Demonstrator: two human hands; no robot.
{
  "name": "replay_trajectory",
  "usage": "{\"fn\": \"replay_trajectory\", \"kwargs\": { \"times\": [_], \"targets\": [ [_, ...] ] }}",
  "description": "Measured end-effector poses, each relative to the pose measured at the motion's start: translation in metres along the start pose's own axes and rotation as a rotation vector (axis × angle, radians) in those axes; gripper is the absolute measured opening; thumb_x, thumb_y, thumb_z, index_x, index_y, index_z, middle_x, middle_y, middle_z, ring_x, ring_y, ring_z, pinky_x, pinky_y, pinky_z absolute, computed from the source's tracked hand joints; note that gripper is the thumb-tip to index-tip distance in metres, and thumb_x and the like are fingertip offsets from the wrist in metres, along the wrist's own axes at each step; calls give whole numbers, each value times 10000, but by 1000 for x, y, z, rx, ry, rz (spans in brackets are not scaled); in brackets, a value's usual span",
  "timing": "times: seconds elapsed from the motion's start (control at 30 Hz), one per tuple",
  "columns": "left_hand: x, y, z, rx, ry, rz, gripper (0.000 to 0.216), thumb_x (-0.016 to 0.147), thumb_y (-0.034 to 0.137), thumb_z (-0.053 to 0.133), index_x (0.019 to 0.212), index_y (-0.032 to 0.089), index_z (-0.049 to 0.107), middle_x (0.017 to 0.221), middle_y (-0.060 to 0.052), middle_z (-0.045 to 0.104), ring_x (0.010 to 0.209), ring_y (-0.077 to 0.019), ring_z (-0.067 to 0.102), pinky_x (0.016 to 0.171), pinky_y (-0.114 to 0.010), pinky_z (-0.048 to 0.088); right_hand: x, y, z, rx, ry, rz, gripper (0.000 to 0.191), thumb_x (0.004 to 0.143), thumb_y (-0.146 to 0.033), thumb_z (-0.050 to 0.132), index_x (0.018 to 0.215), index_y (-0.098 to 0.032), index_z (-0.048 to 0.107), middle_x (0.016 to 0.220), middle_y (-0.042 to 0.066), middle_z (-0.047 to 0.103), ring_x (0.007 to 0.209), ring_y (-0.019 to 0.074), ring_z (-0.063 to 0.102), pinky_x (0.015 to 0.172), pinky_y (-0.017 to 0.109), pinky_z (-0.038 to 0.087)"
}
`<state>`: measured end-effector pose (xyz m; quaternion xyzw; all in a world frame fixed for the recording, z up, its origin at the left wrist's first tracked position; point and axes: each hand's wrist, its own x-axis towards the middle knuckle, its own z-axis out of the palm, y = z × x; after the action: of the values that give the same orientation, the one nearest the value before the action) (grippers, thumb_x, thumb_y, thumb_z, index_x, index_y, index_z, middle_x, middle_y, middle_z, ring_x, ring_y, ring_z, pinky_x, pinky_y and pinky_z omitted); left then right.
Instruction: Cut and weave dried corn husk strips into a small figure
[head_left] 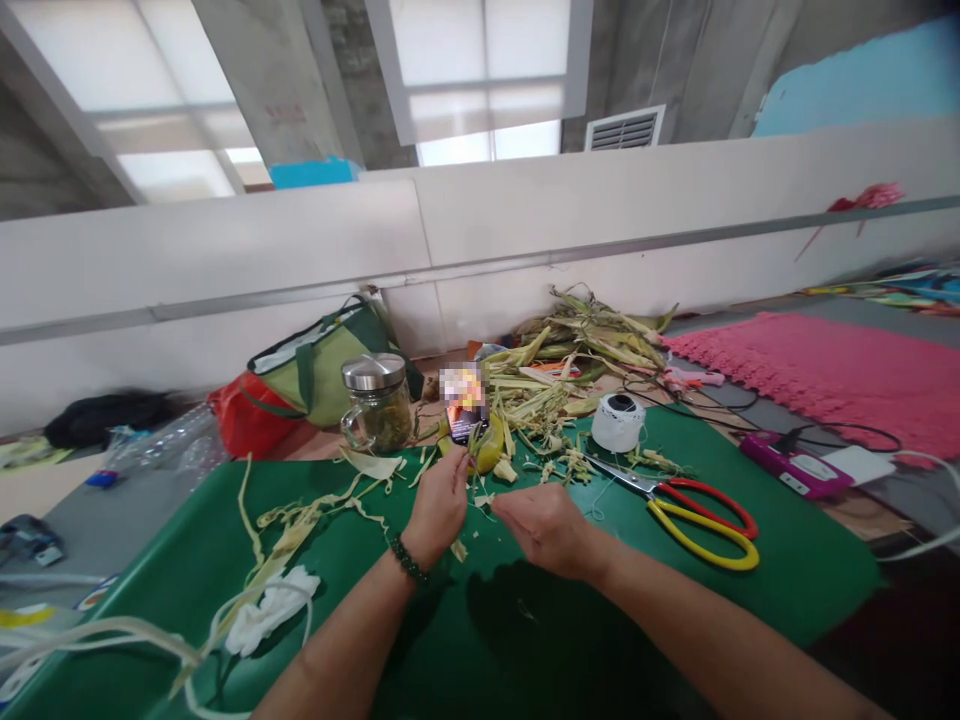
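My left hand (441, 505), with a dark beaded bracelet at its wrist, is closed in a pinch on a thin bundle of dried husk strands (477, 452). To its right, my right hand (551, 528) is also closed, its fingertips pinched on a fine pale thread (478, 511) that runs toward the left hand. Just beyond both hands a phone (466, 420) with a lit screen leans on a yellow-green rounded holder (491, 447). Scissors (675, 510) with one red and one yellow handle lie open on the green cloth, right of my right hand. Behind them stands a white spool (618, 424).
A green cloth (525, 650) covers the table. Dried corn husks (585, 340) are heaped at the back. A lidded glass mug (377, 405) and a green bag (322, 365) stand left. White tissue (272, 610) lies front left; a purple power strip (795, 467) sits right with cables.
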<state>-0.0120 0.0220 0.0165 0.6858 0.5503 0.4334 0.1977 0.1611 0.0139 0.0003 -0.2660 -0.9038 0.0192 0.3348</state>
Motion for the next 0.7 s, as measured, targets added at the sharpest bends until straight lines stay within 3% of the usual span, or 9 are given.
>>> {"fn": "replay_trajectory", "kwargs": {
  "times": [0.1, 0.2, 0.33, 0.43, 0.53, 0.6, 0.7],
  "targets": [
    [2, -5, -1, 13, -29, 1, 208, 852, 283, 396, 686, 200, 491, 650, -10, 519, 619, -159, 466, 620, -270, 357, 2, 0, -2, 109, -49, 89, 314, 903, -219, 367, 678, -170, 581, 579, 22, 558, 537, 120, 478, 517, 242, 272],
    [6, -5, -5, -93, -70, -54, 230, 846, 332, 409, 692, 189, 503, 646, -5, 518, 613, -152, 466, 589, -255, 363, 8, 8, -6, 413, -100, 325, 368, 916, -344, 381, 692, -175, 619, 571, -2, 540, 529, 110, 465, 513, 226, 306],
    [3, 12, -6, -165, -175, -40, 262, 815, 380, 455, 660, 180, 523, 612, 6, 500, 595, -138, 430, 575, -242, 347, 18, 20, -4, 838, 45, 581, 417, 870, -518, 409, 839, -177, 646, 503, -45, 464, 433, 89, 374, 445, 219, 306],
    [-3, 26, -4, -236, -303, -27, 301, 791, 421, 489, 635, 169, 535, 617, 2, 505, 603, -134, 423, 585, -245, 339, 21, 21, 1, 1021, 100, 577, 387, 747, -538, 587, 818, -162, 646, 570, -32, 543, 488, 95, 451, 484, 225, 375],
    [-6, 30, -8, -403, -453, -170, 353, 764, 486, 531, 629, 161, 531, 540, 38, 400, 514, -95, 332, 490, -223, 251, 19, 25, -1, 930, 69, 524, 301, 702, -456, 659, 649, -161, 627, 564, -23, 558, 524, 106, 479, 510, 229, 387],
    [-5, 28, -15, -546, -558, -303, 362, 751, 500, 561, 650, 153, 543, 488, 67, 318, 454, -70, 242, 447, -219, 156, 15, 33, -7, 701, 33, 543, 259, 737, -396, 627, 608, -172, 615, 506, -35, 509, 474, 96, 426, 470, 222, 333],
    [-1, 23, -23, -752, -617, -429, 326, 743, 458, 603, 700, 138, 569, 452, 88, 277, 409, -47, 174, 427, -223, 85, 8, 52, -17, 264, 80, 669, 184, 797, -337, 544, 813, -197, 662, 540, -18, 540, 490, 127, 448, 499, 248, 337]
  ]
}}
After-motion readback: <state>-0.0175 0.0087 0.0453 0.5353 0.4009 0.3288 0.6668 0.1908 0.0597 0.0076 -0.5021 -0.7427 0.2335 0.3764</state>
